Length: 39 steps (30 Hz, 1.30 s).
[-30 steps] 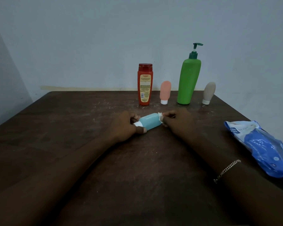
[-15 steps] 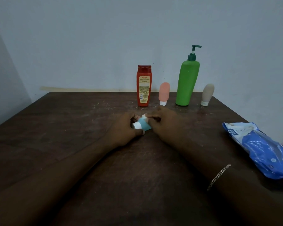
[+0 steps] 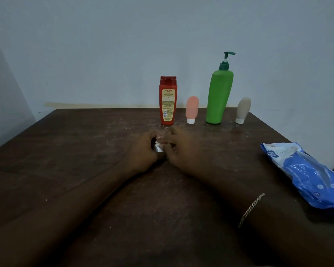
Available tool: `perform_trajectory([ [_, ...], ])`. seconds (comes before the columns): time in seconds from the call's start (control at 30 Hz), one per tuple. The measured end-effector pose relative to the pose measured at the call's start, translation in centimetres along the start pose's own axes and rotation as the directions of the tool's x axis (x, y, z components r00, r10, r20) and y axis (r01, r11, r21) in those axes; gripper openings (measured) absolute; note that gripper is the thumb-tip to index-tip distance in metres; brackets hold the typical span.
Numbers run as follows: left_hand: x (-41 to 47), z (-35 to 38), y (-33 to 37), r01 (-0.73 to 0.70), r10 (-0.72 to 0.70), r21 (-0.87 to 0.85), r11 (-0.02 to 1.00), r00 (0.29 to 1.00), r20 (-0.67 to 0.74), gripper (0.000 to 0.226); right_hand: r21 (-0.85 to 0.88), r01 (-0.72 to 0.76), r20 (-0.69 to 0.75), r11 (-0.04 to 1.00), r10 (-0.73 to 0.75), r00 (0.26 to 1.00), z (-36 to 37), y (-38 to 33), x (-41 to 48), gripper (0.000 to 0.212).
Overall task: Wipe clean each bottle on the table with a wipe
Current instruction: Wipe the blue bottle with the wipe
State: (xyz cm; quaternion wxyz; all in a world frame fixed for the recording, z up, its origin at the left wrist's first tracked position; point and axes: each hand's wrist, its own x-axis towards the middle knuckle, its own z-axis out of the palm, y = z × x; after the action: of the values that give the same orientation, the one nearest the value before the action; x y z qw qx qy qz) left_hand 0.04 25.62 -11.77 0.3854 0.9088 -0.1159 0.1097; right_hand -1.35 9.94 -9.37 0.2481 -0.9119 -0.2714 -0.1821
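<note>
Fingers [image 3: 163, 140] of both hands: closed together over one small bottle [image 3: 158, 148], table [image 3: 85, 151] centre; only its white end shows now, the blue body seen a second ago covered. Right hand [image 3: 181, 149] has slid along to left hand [image 3: 143, 151]. Wipe: hidden. Judged: this bottle's wiping under way. Red bottle [image 3: 167, 101], pink bottle [image 3: 191, 109], green bottle [image 3: 219, 97], grey bottle [image 3: 243, 110]: upright, 12 o'clock.

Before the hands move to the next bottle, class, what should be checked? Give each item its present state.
1. Both hands meet at mid-table, left hand, right hand: ok.
2. Something white shows between them; wipe or cap: cannot tell.
3. Held bottle wiped clean: cannot tell, hidden.
4. Red bottle, pink tube, green pump bottle, beige tube upright: ok.
5. Blue wipes pack on the table: ok.
</note>
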Motion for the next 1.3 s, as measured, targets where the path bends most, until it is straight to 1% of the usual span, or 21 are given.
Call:
perform_trajectory([
  [0.07, 0.0, -0.1, 0.0, 0.035, -0.035, 0.008, 0.999, 0.999, -0.004, 0.041, -0.002, -0.061, -0.046, 0.998, 0.061, 0.997, -0.6, 1.3, 0.2, 0.028],
  [0.17, 0.2, -0.1, 0.0, 0.05, -0.05, 0.016, 0.999, 0.999, 0.01, 0.044, -0.025, -0.239, -0.094, 0.971, 0.236, 0.967, -1.7, 3.7, 0.4, 0.03],
  [0.23, 0.1, -0.1, 0.2, 0.053, -0.053, 0.026, 0.998, 0.999, 0.014, 0.045, -0.027, -0.271, -0.095, 0.962, 0.267, 0.959, -1.6, 3.6, 0.4, 0.03],
  [0.27, 0.1, -0.2, 0.2, 0.052, -0.052, 0.024, 0.998, 0.999, 0.009, 0.044, -0.026, -0.24, -0.087, 0.971, 0.237, 0.968, -1.3, 2.9, 0.4, 0.03],
  [0.33, -0.1, -0.2, 0.3, 0.031, -0.031, 0.01, 0.999, 0.999, 0.006, 0.038, -0.028, -0.106, -0.043, 0.994, 0.105, 0.994, -0.8, 1.0, 0.3, 0.028],
  [0.4, -0.2, -0.3, 0.4, -0.003, 0.003, -0.018, 1.0, 1.0, 0.005, 0.028, -0.034, 0.028, 0.022, 0.999, -0.027, 0.999, -0.3, -0.5, 0.0, 0.028],
  [0.43, -0.3, -0.3, 0.4, -0.007, 0.007, -0.022, 1.0, 1.0, 0.001, 0.026, -0.039, 0.057, 0.027, 0.998, -0.056, 0.998, -0.3, -0.5, 0.0, 0.028],
  [0.47, -0.3, -0.2, 0.5, 0.0, 0.0, -0.018, 1.0, 1.0, -0.005, 0.028, -0.037, 0.045, 0.005, 0.998, -0.045, 0.999, -0.4, -0.2, 0.0, 0.027],
  [0.5, -0.3, -0.2, 0.4, 0.012, -0.012, -0.016, 1.0, 1.0, -0.014, 0.033, -0.031, 0.0, -0.033, 1.0, -0.001, 0.999, -0.6, 0.4, 0.2, 0.026],
  [0.57, -0.3, -0.1, 0.3, 0.032, -0.033, -0.027, 0.999, 0.999, -0.037, 0.041, -0.028, -0.159, -0.093, 0.987, 0.156, 0.983, -1.3, 2.3, 0.5, 0.025],
  [0.63, -0.3, -0.2, 0.3, 0.029, -0.032, -0.038, 0.999, 0.997, -0.07, 0.04, -0.02, -0.31, -0.111, 0.95, 0.306, 0.945, -2.0, 4.3, 0.4, 0.025],
  [0.7, -0.4, -0.2, 0.5, -0.005, 0.002, -0.035, 0.999, 0.996, -0.086, 0.039, 0.002, -0.347, -0.104, 0.938, 0.345, 0.933, -2.2, 5.0, 0.0, 0.025],
  [0.8, -0.6, -0.2, 0.7, -0.068, 0.07, 0.023, 0.997, 0.991, -0.112, 0.046, 0.078, -0.332, -0.099, 0.94, 0.339, 0.936, -1.7, 3.6, -0.1, 0.024],
  [0.87, -0.6, -0.1, 0.7, -0.083, 0.089, 0.051, 0.995, 0.986, -0.141, 0.048, 0.062, -0.299, -0.139, 0.952, 0.305, 0.942, -1.1, 2.2, 0.1, 0.024],
  [1.03, -0.5, 0.1, 0.5, -0.095, 0.103, 0.054, 0.994, 0.979, -0.176, 0.045, -0.043, -0.126, -0.15, 0.991, 0.118, 0.982, 0.0, -0.7, -0.2, 0.025],
  [1.1, -0.5, 0.1, 0.5, -0.115, 0.125, 0.069, 0.991, 0.977, -0.173, 0.041, -0.056, -0.043, -0.115, 0.998, 0.037, 0.993, 0.0, -1.3, -0.4, 0.029],
  [1.17, -0.6, 0.0, 0.6, -0.113, 0.125, 0.077, 0.991, 0.979, -0.164, 0.035, -0.064, 0.009, -0.062, 0.998, -0.013, 0.998, 0.0, -1.4, -0.5, 0.032],
  [1.23, -0.5, 0.0, 0.6, -0.106, 0.12, 0.089, 0.99, 0.98, -0.157, 0.036, -0.074, 0.023, -0.063, 0.997, -0.028, 0.998, -0.2, -0.8, -0.4, 0.031],
  [1.3, -0.5, -0.1, 0.7, -0.094, 0.108, 0.091, 0.991, 0.982, -0.155, 0.041, -0.066, -0.02, -0.115, 0.998, 0.012, 0.993, -0.6, 0.4, -0.2, 0.028],
])
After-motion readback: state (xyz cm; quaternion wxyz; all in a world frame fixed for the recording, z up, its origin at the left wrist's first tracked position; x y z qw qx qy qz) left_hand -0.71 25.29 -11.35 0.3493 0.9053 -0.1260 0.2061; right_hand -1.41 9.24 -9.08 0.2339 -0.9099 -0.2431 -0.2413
